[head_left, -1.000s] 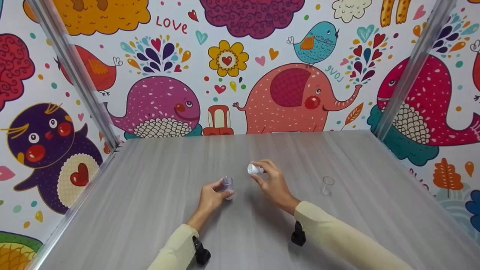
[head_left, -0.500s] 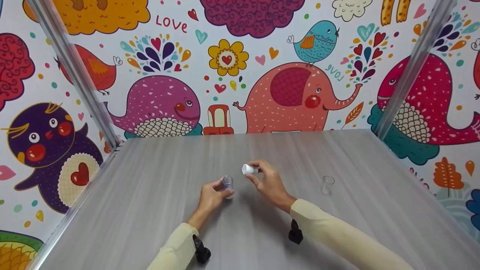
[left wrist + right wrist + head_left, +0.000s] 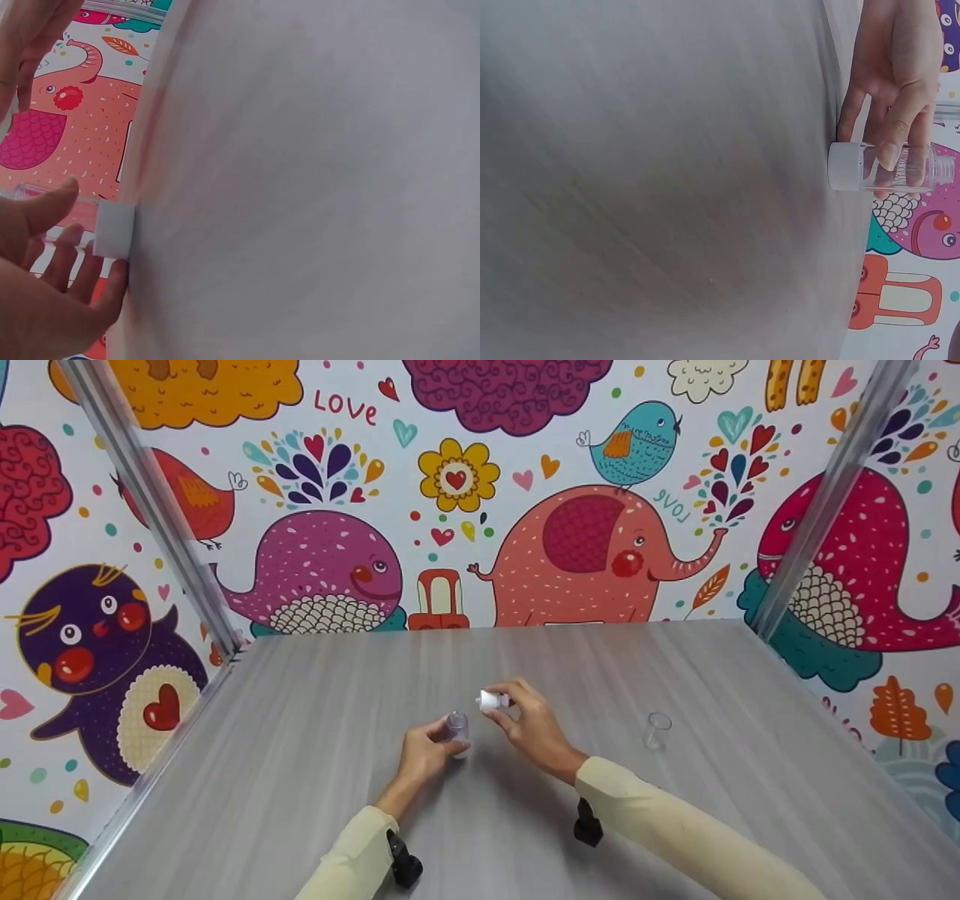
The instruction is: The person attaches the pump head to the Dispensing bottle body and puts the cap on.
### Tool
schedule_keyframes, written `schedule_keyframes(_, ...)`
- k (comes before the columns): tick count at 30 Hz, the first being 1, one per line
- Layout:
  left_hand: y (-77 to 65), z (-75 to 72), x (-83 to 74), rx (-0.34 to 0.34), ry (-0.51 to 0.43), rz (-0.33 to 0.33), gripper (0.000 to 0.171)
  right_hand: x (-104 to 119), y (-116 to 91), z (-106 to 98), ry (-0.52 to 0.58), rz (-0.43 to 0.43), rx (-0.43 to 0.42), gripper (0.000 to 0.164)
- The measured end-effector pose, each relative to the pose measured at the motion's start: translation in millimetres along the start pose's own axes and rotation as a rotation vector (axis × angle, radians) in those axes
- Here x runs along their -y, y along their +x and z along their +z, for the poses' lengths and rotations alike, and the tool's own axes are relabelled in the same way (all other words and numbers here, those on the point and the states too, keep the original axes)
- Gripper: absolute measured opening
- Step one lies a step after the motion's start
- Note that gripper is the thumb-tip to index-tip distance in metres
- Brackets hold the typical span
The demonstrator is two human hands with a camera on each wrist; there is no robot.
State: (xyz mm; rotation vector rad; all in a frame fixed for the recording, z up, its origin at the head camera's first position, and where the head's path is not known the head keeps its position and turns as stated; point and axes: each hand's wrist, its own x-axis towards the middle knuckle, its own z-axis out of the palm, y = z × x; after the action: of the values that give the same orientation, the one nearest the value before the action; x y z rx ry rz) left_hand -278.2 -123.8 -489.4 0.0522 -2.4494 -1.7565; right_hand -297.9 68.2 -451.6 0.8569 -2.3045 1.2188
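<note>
My left hand (image 3: 424,754) grips a small clear bottle (image 3: 457,729) upright, thumb on one side and fingers on the other. In the right wrist view, the bottle has a white base (image 3: 844,166) and a bare threaded neck (image 3: 944,169). The base is close to the tabletop. My right hand (image 3: 537,733) pinches a white pump top (image 3: 491,701) between thumb and fingers, up and to the right of the bottle's mouth and apart from it. A small tip on it points left. At the upper edge of the left wrist view, the right hand (image 3: 36,41) shows only partly.
A clear cylindrical cap (image 3: 657,730) stands on the grey wood-grain table (image 3: 315,780), right of my right hand. Cartoon-printed walls enclose the back and sides, with metal posts (image 3: 832,502) at the corners. Black wrist cameras (image 3: 589,826) hang under both sleeves.
My right hand has moved left toward the bottle and turned the pump top, so its underside faces left rather than toward the head camera. The left hand and bottle stay put.
</note>
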Motion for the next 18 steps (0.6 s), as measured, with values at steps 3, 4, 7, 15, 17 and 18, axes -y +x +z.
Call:
schedule_keyframes(3, -0.4, 0.3, -0.2, 0.001, -0.01, -0.001, 0.057, 0.3, 0.6, 1.3, -0.006, -0.002, 0.016, 0.03)
schedule_keyframes(4, -0.4, 0.3, -0.5, 0.001, -0.014, -0.001, 0.057, 0.4, 0.8, 1.7, -0.007, -0.004, 0.021, 0.031)
schedule_keyframes(7, -0.1, 0.6, 0.0, -0.003, -0.016, 0.004, 0.056, 0.8, 1.2, 2.5, -0.008, -0.005, 0.03, 0.031)
schedule_keyframes(15, 0.9, 1.0, -0.1, -0.004, -0.016, 0.0, 0.056, 0.8, 2.5, 3.3, -0.019, -0.018, 0.048, 0.029)
schedule_keyframes(17, 1.1, 1.1, -0.1, -0.005, -0.015, -0.004, 0.056, 1.2, 3.4, 3.3, -0.026, -0.028, 0.05, 0.03)
schedule_keyframes(18, 1.1, 1.0, -0.1, -0.004, -0.013, -0.003, 0.056, 1.5, 3.8, 3.3, -0.033, -0.034, 0.05, 0.031)
